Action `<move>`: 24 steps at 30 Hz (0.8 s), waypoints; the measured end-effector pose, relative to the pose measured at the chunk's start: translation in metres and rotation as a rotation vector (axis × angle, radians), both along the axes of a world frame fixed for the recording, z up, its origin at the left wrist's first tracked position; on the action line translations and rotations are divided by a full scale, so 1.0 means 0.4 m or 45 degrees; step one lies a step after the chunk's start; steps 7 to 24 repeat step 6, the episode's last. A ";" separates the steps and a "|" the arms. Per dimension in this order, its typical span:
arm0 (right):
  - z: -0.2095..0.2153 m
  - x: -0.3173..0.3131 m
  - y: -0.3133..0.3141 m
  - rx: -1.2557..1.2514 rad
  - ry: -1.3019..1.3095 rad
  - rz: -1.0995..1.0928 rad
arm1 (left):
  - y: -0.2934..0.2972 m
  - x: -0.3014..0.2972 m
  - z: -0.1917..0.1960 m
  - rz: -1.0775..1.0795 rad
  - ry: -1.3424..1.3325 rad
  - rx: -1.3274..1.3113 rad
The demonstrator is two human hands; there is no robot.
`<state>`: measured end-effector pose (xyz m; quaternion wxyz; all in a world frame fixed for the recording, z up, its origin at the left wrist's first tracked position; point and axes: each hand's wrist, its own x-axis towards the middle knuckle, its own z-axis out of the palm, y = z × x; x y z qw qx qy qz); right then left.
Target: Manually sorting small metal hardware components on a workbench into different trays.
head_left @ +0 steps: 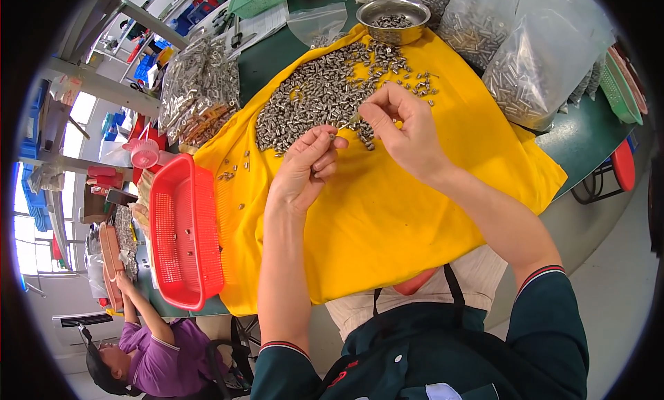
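My left hand is closed in a pinch above the yellow cloth, its fingertips on a small metal part. Just to its right, my right hand pinches a thin, pin-like tool that points toward the left fingertips. Both tips are close together; whether the tool touches the part is too small to tell. Behind the hands, a wide heap of small silvery metal parts lies spread on the cloth.
A red plastic basket with a few parts stands at left. A steel bowl of parts sits at the back. Bags of metal parts stand back right, another bag back left. A co-worker in purple sits at lower left.
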<state>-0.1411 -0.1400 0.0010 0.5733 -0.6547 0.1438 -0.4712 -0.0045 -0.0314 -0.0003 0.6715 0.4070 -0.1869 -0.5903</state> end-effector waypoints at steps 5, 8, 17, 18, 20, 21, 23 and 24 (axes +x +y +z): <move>-0.007 -0.005 -0.003 -0.111 0.091 0.041 | -0.002 0.001 -0.010 -0.106 0.093 -0.078; -0.008 -0.008 -0.003 -0.155 0.146 0.068 | -0.001 0.003 -0.015 -0.116 0.090 -0.092; -0.008 -0.008 -0.003 -0.155 0.146 0.068 | -0.001 0.003 -0.015 -0.116 0.090 -0.092; -0.008 -0.008 -0.003 -0.155 0.146 0.068 | -0.001 0.003 -0.015 -0.116 0.090 -0.092; -0.008 -0.008 -0.003 -0.155 0.146 0.068 | -0.001 0.003 -0.015 -0.116 0.090 -0.092; -0.008 -0.008 -0.003 -0.155 0.146 0.068 | -0.001 0.003 -0.015 -0.116 0.090 -0.092; -0.008 -0.008 -0.003 -0.155 0.146 0.068 | -0.001 0.003 -0.015 -0.116 0.090 -0.092; -0.008 -0.008 -0.003 -0.155 0.146 0.068 | -0.001 0.003 -0.015 -0.116 0.090 -0.092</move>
